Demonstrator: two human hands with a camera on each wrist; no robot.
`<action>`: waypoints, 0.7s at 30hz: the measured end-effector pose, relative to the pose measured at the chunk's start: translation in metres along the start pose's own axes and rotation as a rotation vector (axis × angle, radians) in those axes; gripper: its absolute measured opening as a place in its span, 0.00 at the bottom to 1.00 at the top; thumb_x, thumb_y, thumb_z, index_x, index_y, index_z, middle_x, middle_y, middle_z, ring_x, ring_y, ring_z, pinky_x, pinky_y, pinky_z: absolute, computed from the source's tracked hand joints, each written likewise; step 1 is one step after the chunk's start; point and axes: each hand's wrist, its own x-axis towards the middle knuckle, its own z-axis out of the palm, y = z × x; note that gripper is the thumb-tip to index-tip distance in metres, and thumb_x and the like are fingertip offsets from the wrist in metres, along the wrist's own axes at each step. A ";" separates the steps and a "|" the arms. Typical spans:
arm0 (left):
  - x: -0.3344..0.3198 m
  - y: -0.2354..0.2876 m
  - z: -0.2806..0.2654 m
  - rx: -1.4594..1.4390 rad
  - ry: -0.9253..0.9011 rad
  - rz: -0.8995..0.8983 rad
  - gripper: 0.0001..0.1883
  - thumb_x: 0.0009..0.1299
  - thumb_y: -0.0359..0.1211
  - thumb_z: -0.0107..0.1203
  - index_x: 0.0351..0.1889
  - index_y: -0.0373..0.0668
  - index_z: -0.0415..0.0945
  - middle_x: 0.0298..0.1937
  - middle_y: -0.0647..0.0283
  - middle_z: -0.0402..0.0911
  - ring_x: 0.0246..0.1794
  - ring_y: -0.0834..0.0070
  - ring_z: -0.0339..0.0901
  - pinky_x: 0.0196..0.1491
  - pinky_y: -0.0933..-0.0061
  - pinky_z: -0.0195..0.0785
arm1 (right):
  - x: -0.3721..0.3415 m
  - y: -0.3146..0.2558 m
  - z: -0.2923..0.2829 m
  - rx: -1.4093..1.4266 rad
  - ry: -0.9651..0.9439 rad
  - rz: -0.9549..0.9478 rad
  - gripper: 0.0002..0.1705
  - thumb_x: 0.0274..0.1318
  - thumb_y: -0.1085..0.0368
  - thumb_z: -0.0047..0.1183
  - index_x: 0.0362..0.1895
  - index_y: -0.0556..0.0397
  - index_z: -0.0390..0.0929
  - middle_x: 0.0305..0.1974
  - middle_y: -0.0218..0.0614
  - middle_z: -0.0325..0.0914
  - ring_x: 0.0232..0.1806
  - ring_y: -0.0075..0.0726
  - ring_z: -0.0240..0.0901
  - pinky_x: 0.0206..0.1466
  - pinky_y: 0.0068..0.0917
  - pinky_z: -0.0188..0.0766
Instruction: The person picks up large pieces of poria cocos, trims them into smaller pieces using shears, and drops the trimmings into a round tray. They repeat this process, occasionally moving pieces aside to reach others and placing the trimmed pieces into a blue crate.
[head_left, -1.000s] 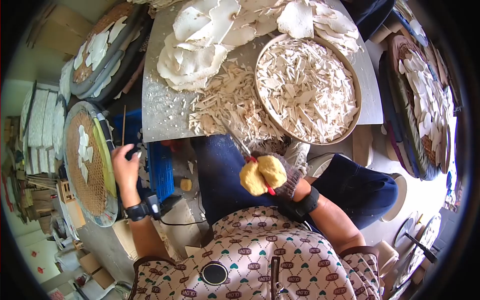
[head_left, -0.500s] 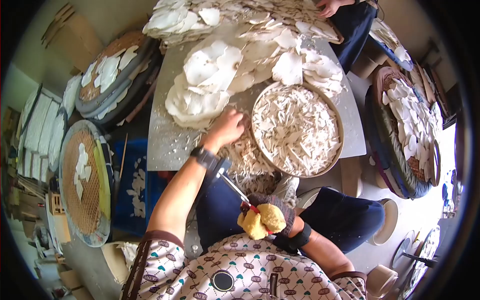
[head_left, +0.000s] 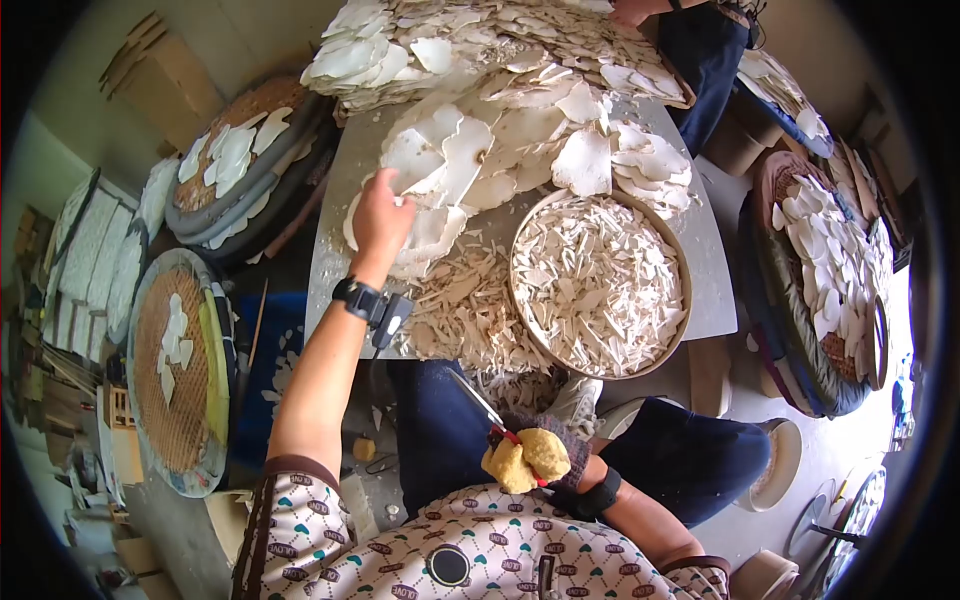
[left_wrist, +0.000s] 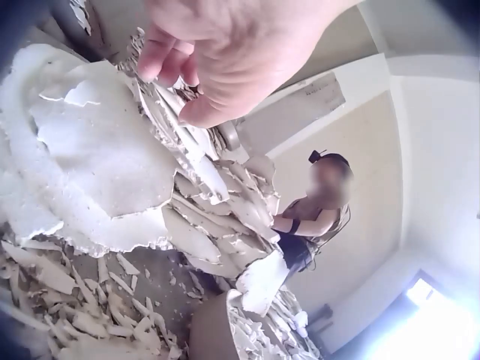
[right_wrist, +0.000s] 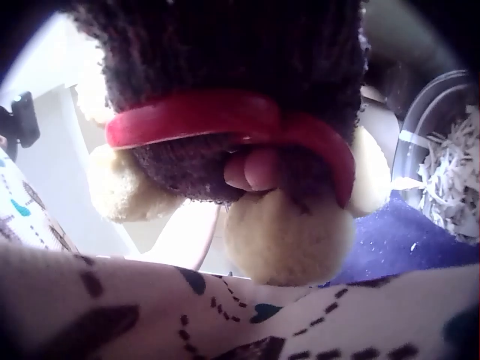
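My bare left hand [head_left: 382, 222] reaches over a stack of thin, off-white, irregular slices [head_left: 415, 155] on the metal table. In the left wrist view its fingers are bent loosely above the ragged slices [left_wrist: 105, 142], with nothing between them. My right hand [head_left: 572, 450], in a dark knitted glove, grips scissors [head_left: 474, 398] over my lap. Their blades point up toward the table. In the right wrist view the red scissor handles [right_wrist: 195, 120] loop round the gloved fingers, with yellow foam padding [right_wrist: 289, 236] on them. Cut strips [head_left: 470, 300] lie heaped at the table's near edge.
A round tray [head_left: 686, 290] full of cut strips stands on the table [head_left: 710, 280], right of the heap. More slices [head_left: 500, 45] are piled at the far end, near another person [head_left: 700, 70]. Woven racks [head_left: 190, 430] stand left, others right. A blue crate [head_left: 275, 345] sits below.
My left hand has come from beside the table on the left, over the cut strips, to the slice stack. The view has tilted up. My right hand keeps hold of the scissors.
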 end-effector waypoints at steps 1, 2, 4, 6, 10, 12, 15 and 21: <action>0.004 0.005 0.005 0.054 0.027 0.088 0.10 0.57 0.29 0.54 0.37 0.45 0.77 0.28 0.58 0.78 0.32 0.63 0.77 0.34 0.67 0.69 | 0.001 -0.005 -0.001 -0.036 0.009 0.007 0.14 0.47 0.68 0.57 0.41 0.53 0.77 0.37 0.37 0.79 0.40 0.33 0.75 0.46 0.27 0.70; 0.007 0.006 0.009 0.110 0.053 0.175 0.10 0.57 0.29 0.54 0.37 0.47 0.78 0.28 0.57 0.78 0.33 0.60 0.77 0.35 0.65 0.69 | 0.003 -0.013 0.000 -0.070 0.018 0.014 0.13 0.47 0.68 0.57 0.40 0.53 0.78 0.37 0.36 0.79 0.40 0.33 0.75 0.46 0.27 0.70; 0.015 -0.001 0.007 0.104 -0.049 0.155 0.10 0.60 0.31 0.52 0.40 0.48 0.78 0.31 0.57 0.79 0.30 0.59 0.77 0.31 0.66 0.68 | 0.002 -0.017 -0.001 -0.132 0.006 0.021 0.13 0.47 0.68 0.56 0.41 0.53 0.77 0.37 0.36 0.79 0.39 0.33 0.75 0.46 0.28 0.70; 0.016 0.002 -0.002 0.040 -0.001 0.118 0.10 0.61 0.32 0.51 0.40 0.49 0.79 0.32 0.56 0.79 0.29 0.61 0.78 0.31 0.68 0.69 | -0.002 -0.011 -0.006 -0.186 -0.034 0.021 0.14 0.48 0.67 0.56 0.43 0.54 0.76 0.37 0.36 0.78 0.40 0.33 0.75 0.46 0.28 0.70; -0.022 0.014 -0.038 -0.747 -0.091 -0.127 0.13 0.70 0.33 0.44 0.50 0.40 0.72 0.37 0.59 0.80 0.27 0.74 0.78 0.31 0.78 0.69 | 0.003 0.013 -0.004 -0.027 0.094 -0.096 0.18 0.50 0.68 0.54 0.48 0.56 0.72 0.41 0.36 0.76 0.42 0.31 0.74 0.48 0.27 0.69; -0.049 0.008 -0.042 -0.946 -0.169 -0.211 0.13 0.70 0.29 0.45 0.51 0.36 0.68 0.40 0.59 0.77 0.33 0.78 0.76 0.32 0.80 0.68 | 0.006 0.043 -0.007 0.019 0.117 -0.122 0.19 0.52 0.69 0.52 0.50 0.57 0.69 0.43 0.36 0.74 0.44 0.29 0.72 0.50 0.28 0.68; -0.111 0.021 -0.034 -1.126 -0.221 -0.382 0.20 0.66 0.23 0.49 0.56 0.36 0.62 0.43 0.57 0.76 0.40 0.78 0.74 0.41 0.79 0.69 | 0.017 0.054 0.004 0.813 0.191 -0.052 0.14 0.61 0.63 0.44 0.43 0.61 0.72 0.40 0.38 0.75 0.42 0.32 0.72 0.50 0.30 0.68; -0.154 0.055 -0.020 -1.385 -0.117 -0.545 0.24 0.64 0.21 0.51 0.58 0.32 0.58 0.49 0.57 0.74 0.47 0.77 0.72 0.51 0.77 0.65 | 0.026 0.036 0.001 0.893 0.130 -0.090 0.18 0.62 0.59 0.42 0.46 0.62 0.69 0.46 0.42 0.72 0.48 0.37 0.69 0.54 0.34 0.66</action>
